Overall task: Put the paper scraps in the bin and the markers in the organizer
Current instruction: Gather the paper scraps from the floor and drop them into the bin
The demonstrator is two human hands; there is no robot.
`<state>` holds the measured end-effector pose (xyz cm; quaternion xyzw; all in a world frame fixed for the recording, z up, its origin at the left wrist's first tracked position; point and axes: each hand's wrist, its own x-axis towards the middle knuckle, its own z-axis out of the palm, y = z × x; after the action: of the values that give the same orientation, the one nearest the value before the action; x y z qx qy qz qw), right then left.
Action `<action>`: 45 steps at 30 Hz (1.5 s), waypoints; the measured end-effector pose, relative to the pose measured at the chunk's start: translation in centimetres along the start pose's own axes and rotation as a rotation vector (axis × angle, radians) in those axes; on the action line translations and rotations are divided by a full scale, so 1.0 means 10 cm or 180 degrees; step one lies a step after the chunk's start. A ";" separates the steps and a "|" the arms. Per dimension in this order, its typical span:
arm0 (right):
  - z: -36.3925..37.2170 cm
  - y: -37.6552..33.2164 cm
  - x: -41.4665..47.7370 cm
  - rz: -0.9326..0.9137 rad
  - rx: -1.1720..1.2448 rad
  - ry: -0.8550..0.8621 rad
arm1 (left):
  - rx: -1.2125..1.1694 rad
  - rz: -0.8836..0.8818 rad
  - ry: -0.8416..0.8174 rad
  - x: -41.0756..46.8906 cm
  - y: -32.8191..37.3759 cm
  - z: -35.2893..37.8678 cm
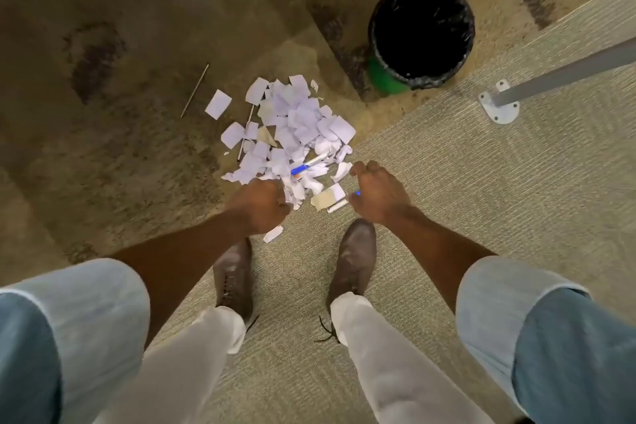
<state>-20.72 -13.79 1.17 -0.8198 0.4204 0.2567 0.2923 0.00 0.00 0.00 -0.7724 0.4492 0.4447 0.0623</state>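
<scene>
Marker (pixel 339 206) under right fingers (pixel 358 170)

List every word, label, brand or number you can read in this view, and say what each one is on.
None can be read.
Marker with the blue and orange band, lying in the paper scraps: any print is too blurred.
White marker by the right hand: no print can be made out.
Paper scraps: faint marks at most, nothing legible.
Bin: no label in view.
</scene>
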 end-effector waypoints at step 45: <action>1.43 0.90 2.46 -0.0772 -0.0908 0.0806 | 0.1694 0.1103 0.0792 2.75 -0.29 0.65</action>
<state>-18.12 -21.44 -27.59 -0.9230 0.3115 0.1715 0.1470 3.61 -12.66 -25.20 -0.6895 0.6783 0.2182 0.1299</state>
